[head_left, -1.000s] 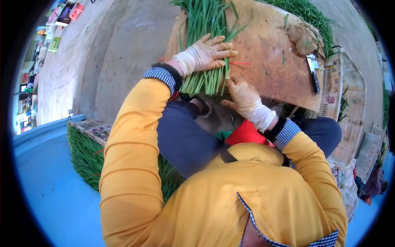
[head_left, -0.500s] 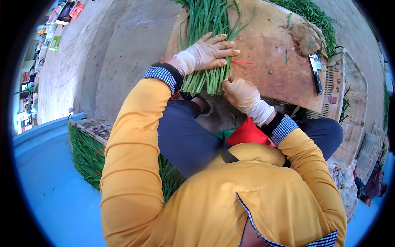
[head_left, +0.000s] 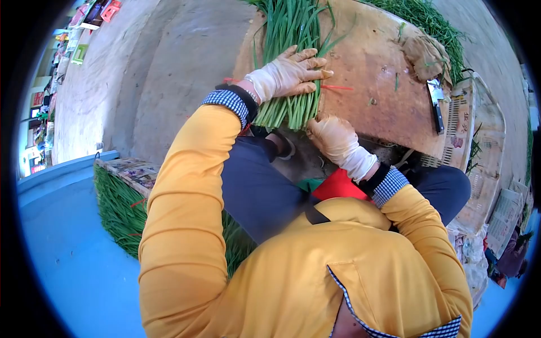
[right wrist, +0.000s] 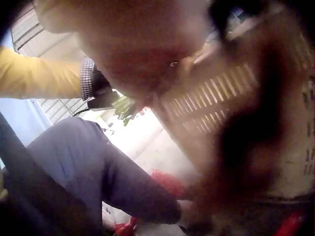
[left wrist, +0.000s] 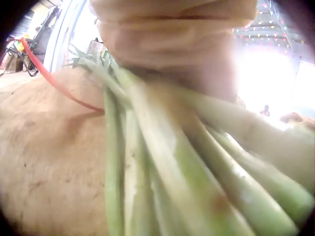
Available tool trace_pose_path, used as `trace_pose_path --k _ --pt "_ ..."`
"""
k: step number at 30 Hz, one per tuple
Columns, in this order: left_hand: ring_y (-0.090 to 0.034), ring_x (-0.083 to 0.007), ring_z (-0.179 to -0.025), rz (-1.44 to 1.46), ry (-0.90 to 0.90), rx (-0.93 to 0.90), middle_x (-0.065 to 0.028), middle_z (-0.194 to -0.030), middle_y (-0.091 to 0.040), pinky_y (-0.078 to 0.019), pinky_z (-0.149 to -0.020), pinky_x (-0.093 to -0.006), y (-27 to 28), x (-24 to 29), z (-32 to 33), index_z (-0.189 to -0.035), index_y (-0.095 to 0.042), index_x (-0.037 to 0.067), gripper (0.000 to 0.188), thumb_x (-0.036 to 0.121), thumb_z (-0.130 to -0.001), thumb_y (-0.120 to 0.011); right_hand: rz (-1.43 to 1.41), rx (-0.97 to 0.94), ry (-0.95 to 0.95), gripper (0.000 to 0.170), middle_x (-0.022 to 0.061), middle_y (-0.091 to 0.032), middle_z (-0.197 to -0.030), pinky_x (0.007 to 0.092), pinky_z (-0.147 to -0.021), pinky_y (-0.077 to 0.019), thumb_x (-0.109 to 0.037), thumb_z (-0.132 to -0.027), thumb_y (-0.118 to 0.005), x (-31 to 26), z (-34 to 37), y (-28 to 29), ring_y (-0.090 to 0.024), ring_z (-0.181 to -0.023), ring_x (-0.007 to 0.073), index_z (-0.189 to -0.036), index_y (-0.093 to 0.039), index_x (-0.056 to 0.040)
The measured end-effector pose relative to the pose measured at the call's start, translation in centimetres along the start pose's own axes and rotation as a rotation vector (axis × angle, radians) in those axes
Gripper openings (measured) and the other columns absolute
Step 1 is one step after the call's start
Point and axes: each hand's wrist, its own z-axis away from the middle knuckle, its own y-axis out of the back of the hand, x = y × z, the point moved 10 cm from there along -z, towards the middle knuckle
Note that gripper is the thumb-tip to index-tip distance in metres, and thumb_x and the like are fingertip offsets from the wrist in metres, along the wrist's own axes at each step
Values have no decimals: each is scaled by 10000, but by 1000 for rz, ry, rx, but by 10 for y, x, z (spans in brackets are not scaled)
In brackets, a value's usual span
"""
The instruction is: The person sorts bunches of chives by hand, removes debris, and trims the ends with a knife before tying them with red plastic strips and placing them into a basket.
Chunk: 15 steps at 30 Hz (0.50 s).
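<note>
A bundle of long, chive-like green stalks (head_left: 290, 111) lies on a worn wooden board (head_left: 372, 96), pale ends at its near edge. My gloved left hand (head_left: 289, 71) presses flat across it with fingers spread. A red tie (head_left: 338, 87) sticks out on the bundle's right side. In the left wrist view, thick pale stalks (left wrist: 162, 147) splay below the blurred glove. My gloved right hand (head_left: 332, 135) is curled beside the rightmost stalk ends, at the board's edge. Its fingertips are hidden, so I cannot tell whether it pinches a stalk.
A knife (head_left: 435, 107) lies at the board's right edge, below a crumpled brown cloth (head_left: 426, 55). More greens (head_left: 434, 25) are heaped at the far right. Pale slatted crates (head_left: 479, 152) stand to the right. A basket of greens (head_left: 119, 208) sits at the left.
My right hand has curled its fingers, which were extended toward the stalk ends a second ago. My left hand stays on the bundle. The whole view has shifted slightly.
</note>
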Motion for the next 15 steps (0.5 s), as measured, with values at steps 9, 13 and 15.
trace_pose_path --k 9,13,15 --pt "-195 -248 -1387 -28 -2 9 11 -1472 -295 -124 -1113 -486 4 3 2 -1393 -339 345 512 418 -902 -461 30 -473 106 152 141 -657 -779 406 -609 -515 -218 -800 -564 -9 42 -62 -651 -741 337 -827 -636 -87" --pt "-195 -235 -1387 -104 -24 76 21 -1474 -290 -108 -1119 -462 25 4 4 -1404 -316 357 526 452 -904 -450 -38 -682 159 253 143 -646 -775 422 -659 -500 -322 -839 -568 -10 60 -47 -634 -750 336 -829 -628 -77" --pt "-195 -224 -1386 -176 39 225 33 -1479 -283 -100 -1119 -451 64 -1 13 -1414 -290 370 538 475 -907 -434 -219 -386 105 298 146 -633 -757 443 -630 -490 -358 -862 -548 -22 35 -7 -619 -713 343 -820 -620 -72"
